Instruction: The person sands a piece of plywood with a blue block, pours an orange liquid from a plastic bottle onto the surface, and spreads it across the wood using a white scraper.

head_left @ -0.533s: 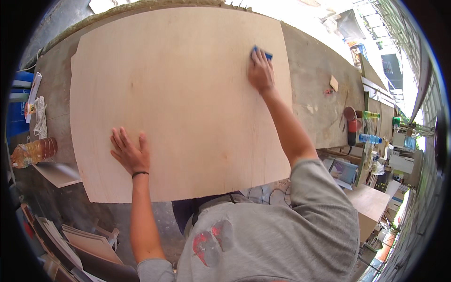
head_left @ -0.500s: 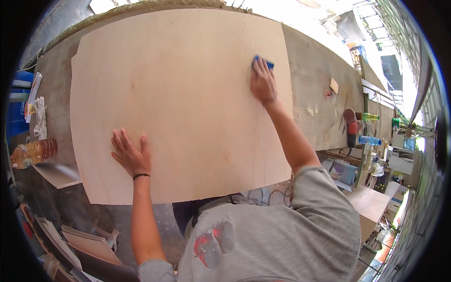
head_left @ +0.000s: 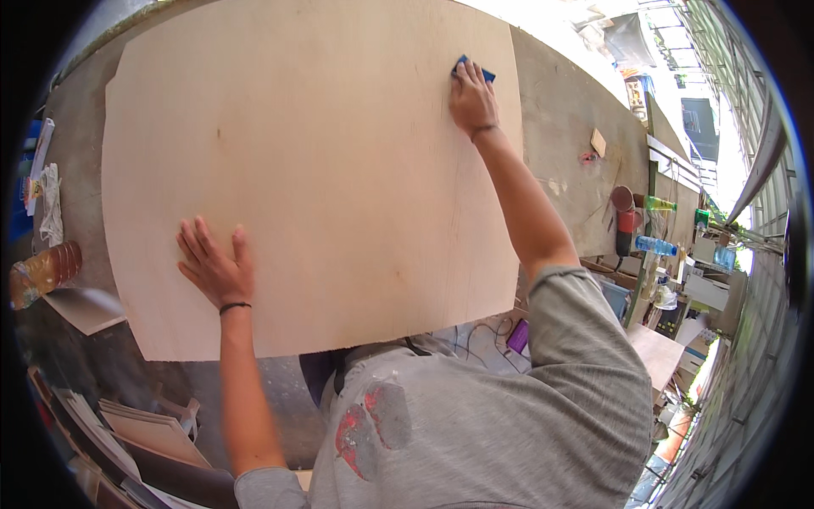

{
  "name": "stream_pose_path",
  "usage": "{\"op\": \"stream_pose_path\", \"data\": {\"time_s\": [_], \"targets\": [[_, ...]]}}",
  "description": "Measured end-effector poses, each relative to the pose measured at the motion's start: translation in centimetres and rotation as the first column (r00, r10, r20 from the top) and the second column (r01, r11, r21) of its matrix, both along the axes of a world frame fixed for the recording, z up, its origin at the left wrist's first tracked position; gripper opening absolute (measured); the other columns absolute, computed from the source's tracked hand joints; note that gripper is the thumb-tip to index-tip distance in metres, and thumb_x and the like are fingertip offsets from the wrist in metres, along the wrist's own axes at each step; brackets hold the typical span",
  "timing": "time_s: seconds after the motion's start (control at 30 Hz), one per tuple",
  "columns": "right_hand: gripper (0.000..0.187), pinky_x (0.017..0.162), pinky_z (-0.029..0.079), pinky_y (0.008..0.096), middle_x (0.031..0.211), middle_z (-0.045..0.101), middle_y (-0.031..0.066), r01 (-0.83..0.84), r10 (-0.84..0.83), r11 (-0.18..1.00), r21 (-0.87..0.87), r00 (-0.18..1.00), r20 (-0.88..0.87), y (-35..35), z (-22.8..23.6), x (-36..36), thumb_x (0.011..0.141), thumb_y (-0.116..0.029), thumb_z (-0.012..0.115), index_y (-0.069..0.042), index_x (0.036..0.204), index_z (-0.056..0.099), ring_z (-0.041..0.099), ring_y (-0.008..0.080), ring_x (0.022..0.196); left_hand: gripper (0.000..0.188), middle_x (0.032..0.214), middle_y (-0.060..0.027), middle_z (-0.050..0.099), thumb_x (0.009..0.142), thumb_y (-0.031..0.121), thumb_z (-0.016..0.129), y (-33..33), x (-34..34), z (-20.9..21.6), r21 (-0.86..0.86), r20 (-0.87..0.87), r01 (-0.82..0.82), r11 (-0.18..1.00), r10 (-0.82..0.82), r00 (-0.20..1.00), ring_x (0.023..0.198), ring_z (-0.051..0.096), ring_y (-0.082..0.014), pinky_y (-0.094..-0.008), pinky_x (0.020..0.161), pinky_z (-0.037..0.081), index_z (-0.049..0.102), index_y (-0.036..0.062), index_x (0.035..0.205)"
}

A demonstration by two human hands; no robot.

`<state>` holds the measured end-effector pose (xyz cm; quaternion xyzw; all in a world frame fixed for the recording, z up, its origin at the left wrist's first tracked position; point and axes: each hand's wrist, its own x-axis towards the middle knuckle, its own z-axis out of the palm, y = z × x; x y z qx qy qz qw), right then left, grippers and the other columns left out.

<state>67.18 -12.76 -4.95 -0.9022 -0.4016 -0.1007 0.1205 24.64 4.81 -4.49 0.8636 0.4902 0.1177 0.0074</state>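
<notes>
A large pale plywood sheet (head_left: 331, 170) lies flat in front of me. Near its far right corner, my right hand (head_left: 473, 103) presses down on a small blue sanding pad (head_left: 487, 75), whose far edge and right corner show past the fingers. The palm hides most of the pad. At the near left of the sheet, my left hand (head_left: 219, 270) rests palm down with fingers spread and nothing in it. A dark band circles that wrist.
The worktable (head_left: 564, 110) extends past the sheet on both sides. To the right lie a red and black sander (head_left: 626, 227), a small wood block (head_left: 599, 142) and a blue-tinted bottle (head_left: 655, 246). An amber bottle (head_left: 47, 273) is at the left. Boards (head_left: 157, 428) lean below.
My right hand has slid the blue sanding pad farther from me along the sheet's right side. My left hand stays spread on the plywood. The whole view has shifted slightly.
</notes>
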Motion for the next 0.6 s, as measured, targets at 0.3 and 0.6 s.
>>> {"op": "stream_pose_path", "data": {"time_s": [0.3,0.6], "targets": [[0.044,0.102,0.030,0.0459,0.134,0.042,0.0142,0.037,-0.038,0.999,0.016,0.999,0.020,0.8,-0.3,1.5,0.086,-0.022,0.043,-0.002,0.126,0.046,0.038,0.0293,0.126,0.068,0.145,-0.0110,0.024,0.086,0.054,0.043,0.0,-0.1,-0.1,-0.008,0.000,0.009,1.000,-0.009,1.000,0.133,0.022,-0.0322,-0.0597,0.100,0.020,0.029,0.0114,0.137],[0.041,0.103,0.029,0.0452,0.135,0.041,0.0160,0.023,-0.022,1.000,-0.009,0.998,0.066,0.8,0.1,0.3,0.090,-0.020,0.040,-0.002,0.126,0.046,0.038,0.0310,0.126,0.066,0.145,-0.0100,0.024,0.087,0.054,0.042,0.2,-0.3,-0.5,0.011,-0.014,0.009,1.000,-0.009,1.000,0.134,0.020,-0.0295,-0.0588,0.100,0.020,0.029,0.0122,0.137]]}}
